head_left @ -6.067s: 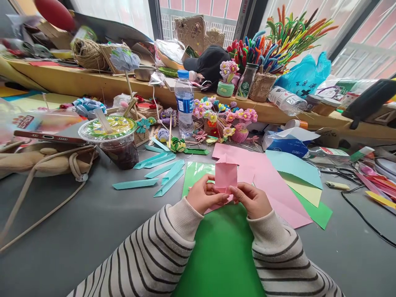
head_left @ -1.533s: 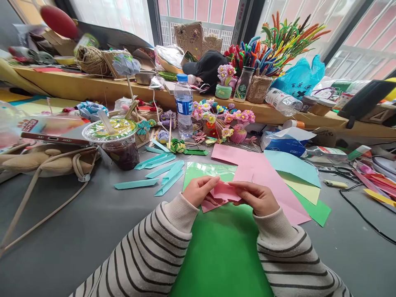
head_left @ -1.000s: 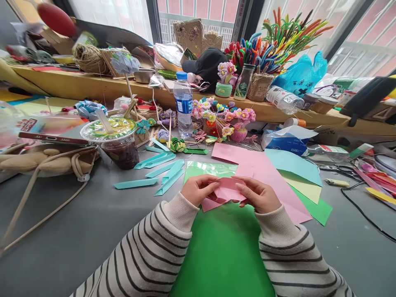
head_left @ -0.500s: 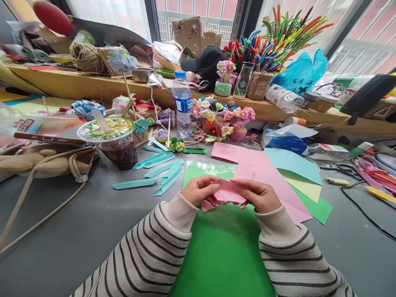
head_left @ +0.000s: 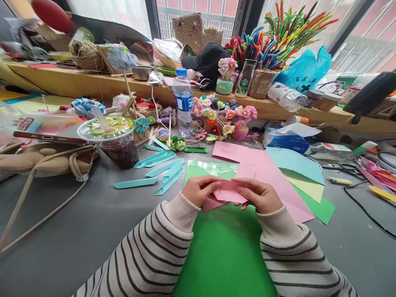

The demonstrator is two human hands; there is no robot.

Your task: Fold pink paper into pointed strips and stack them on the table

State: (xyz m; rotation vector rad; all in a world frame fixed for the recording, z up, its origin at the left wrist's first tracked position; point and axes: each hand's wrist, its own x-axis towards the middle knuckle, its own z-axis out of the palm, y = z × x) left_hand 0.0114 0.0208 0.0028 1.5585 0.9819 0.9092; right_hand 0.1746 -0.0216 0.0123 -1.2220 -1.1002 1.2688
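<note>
I have the pink piece (head_left: 229, 193) pinched at both ends, just above the far half of the green mat (head_left: 227, 251). My left hand (head_left: 198, 190) grips its left end, thumb laid on the near face and fingers curled behind; that hand is nearly closed, with only the paper's thickness between thumb and fingers. My right hand (head_left: 261, 194) has the right end the same way, thumb along the face, fingertips showing just below the lower edge. The piece is small and wider than it is tall; how many layers it has I cannot tell.

More pink paper (head_left: 210, 204) shows on the mat under my left fingers; whether it joins the large pink sheet (head_left: 262, 167) I cannot tell. That sheet lies beyond and beside my right hand, and to its right blue (head_left: 295, 165), yellow (head_left: 307, 187) and green (head_left: 321, 208) sheets overlap. Left of the mat, folded blue strips (head_left: 170, 181) lie on the grey table (head_left: 86, 231), some touching each other. The lidded cup (head_left: 116, 148) stands beyond them to the left, beside the phone (head_left: 49, 137). Farther back the water bottle (head_left: 184, 107) stands upright, next to the pink flowers (head_left: 213, 111). On the ledge (head_left: 198, 91) behind, the black cap (head_left: 210, 57) sits left of the glass jar (head_left: 246, 80)
</note>
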